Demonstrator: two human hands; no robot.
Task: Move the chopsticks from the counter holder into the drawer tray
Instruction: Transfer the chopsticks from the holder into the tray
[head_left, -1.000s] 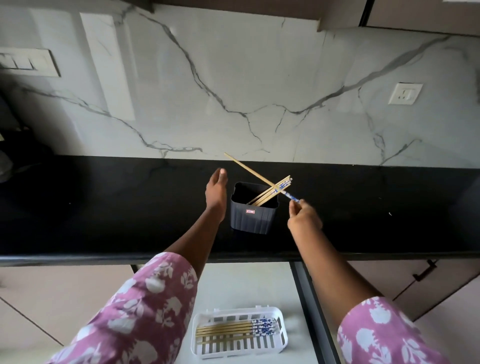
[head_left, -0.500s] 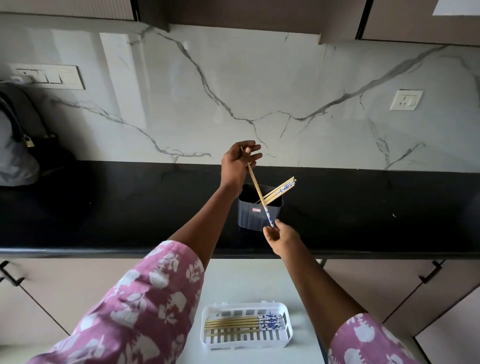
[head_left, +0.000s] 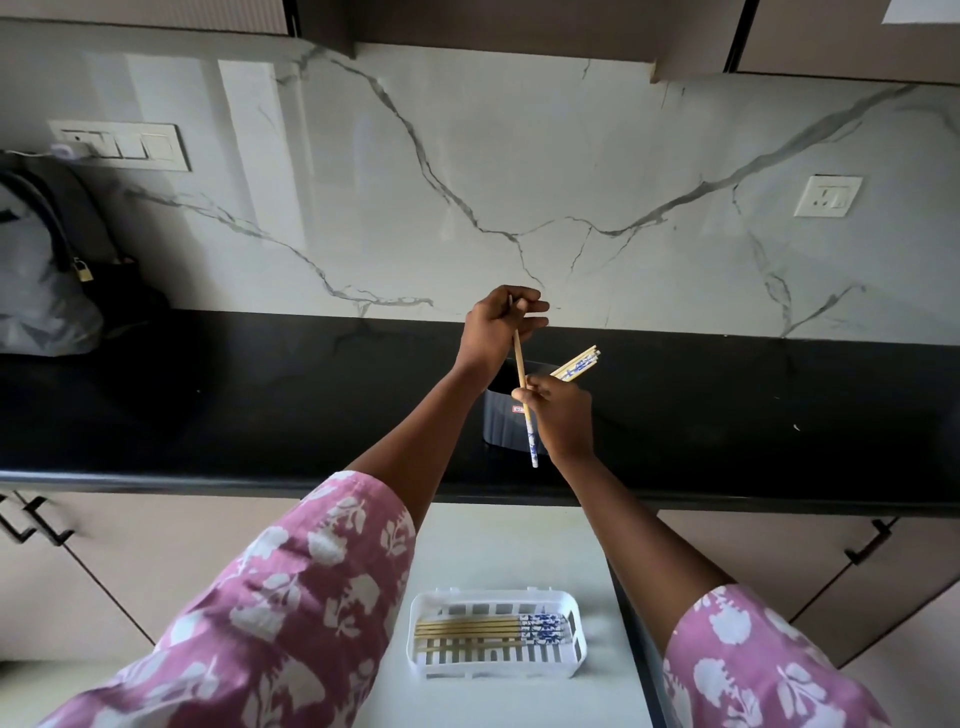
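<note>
Both hands, left hand (head_left: 496, 325) and right hand (head_left: 563, 418), have fingers closed on one chopstick (head_left: 521, 382) above the dark holder (head_left: 501, 426) on the black worktop (head_left: 208, 405), marble wall behind; white tray (head_left: 498, 670) sits below.

At the far left end of the black counter (head_left: 260, 395) we see a grey bag (head_left: 36, 280) with dark straps and a small brass padlock (head_left: 83, 270), pushed up against the marble backsplash (head_left: 467, 182). Above the bag, on that wall, we find a white switch panel (head_left: 124, 145) with something plugged into its left side. Toward the right end of the wall we see a white socket (head_left: 827, 196). Under the counter's front edge we see beige cabinet fronts with black handles (head_left: 870, 543) on both sides.
</note>
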